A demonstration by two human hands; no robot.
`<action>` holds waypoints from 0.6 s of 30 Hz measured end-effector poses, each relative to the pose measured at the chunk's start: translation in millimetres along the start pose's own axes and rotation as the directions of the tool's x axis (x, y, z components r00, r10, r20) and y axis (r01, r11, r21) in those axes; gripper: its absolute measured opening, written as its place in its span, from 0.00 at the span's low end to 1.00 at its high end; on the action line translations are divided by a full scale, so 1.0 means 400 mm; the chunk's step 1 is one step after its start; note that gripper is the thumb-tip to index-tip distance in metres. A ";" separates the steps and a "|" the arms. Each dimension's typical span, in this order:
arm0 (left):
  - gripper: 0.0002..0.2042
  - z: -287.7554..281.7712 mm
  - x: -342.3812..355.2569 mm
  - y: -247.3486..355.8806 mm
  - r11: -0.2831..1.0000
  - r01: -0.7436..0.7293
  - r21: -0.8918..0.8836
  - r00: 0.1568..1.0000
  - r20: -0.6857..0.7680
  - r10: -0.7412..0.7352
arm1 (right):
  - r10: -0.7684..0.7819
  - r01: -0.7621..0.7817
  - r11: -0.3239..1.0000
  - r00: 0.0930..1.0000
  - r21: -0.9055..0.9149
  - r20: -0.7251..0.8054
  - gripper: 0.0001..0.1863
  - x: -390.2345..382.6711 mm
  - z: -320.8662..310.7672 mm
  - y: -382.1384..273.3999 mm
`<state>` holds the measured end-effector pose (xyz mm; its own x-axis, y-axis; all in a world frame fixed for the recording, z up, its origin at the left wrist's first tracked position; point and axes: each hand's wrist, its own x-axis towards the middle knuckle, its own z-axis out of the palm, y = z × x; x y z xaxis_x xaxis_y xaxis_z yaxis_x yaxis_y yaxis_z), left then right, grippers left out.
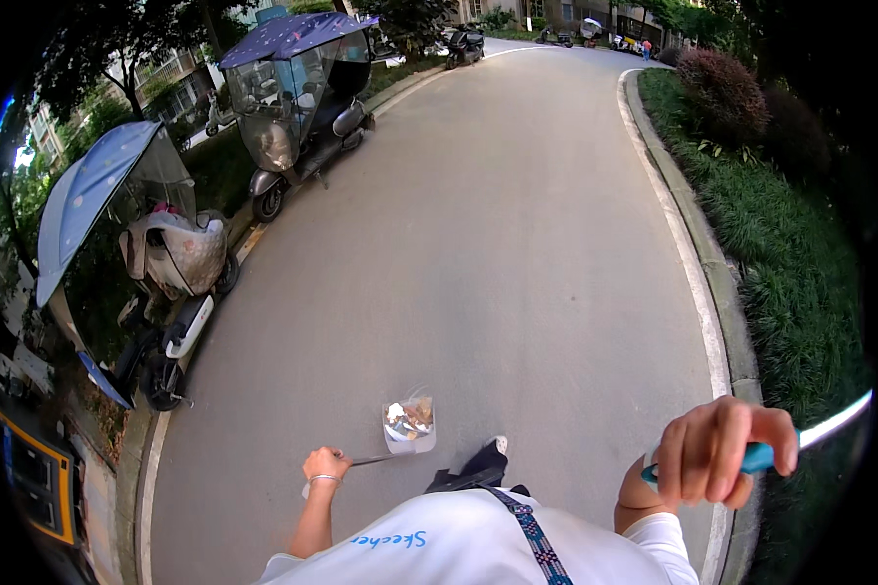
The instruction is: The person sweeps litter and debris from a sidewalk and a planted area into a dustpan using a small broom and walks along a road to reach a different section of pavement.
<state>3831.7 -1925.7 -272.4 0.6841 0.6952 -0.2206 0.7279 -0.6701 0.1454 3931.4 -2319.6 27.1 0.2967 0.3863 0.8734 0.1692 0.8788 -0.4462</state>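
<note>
My left hand (327, 463), with a band at the wrist, is closed round the dark handle of a dustpan (417, 446). The pale pan hangs out in front of me, to the right of that hand. Inside it lies litter (407, 419), some brown and some white, too small to name piece by piece. On the right, my right hand (720, 451) is raised and curled round the teal grip of a pole (834, 422). Its bright shaft slants up to the right, and its far end is out of view, so its kind is hidden.
Grey road (458, 253) runs ahead between kerbs, curving right far off. On the left stand two scooters with canopies, one light blue (98, 195), one purple (293, 37). Grass (790, 263) and a reddish bush (722, 93) border the right kerb. My shoe (500, 446) is below.
</note>
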 end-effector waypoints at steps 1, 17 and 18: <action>0.10 0.008 0.046 0.046 0.999 -0.022 0.034 1.000 -0.008 0.023 | -0.037 0.038 0.998 0.999 -0.048 0.010 0.17 0.027 -0.055 -0.005; 0.13 0.018 0.588 0.928 0.998 -0.064 0.016 0.998 0.021 0.064 | -0.334 0.270 0.905 0.930 -0.329 -0.153 0.10 0.285 -0.987 -0.103; 0.12 0.018 0.610 0.976 0.999 -0.045 0.003 0.999 -0.001 0.045 | -0.295 0.242 0.913 0.948 -0.328 -0.122 0.10 0.303 -1.053 -0.119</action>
<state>4282.5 -2019.4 -276.3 0.7162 0.6645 -0.2132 0.6962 -0.7014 0.1527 4355.3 -2432.5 71.8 0.3457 0.0730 0.9355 0.5347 0.8039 -0.2604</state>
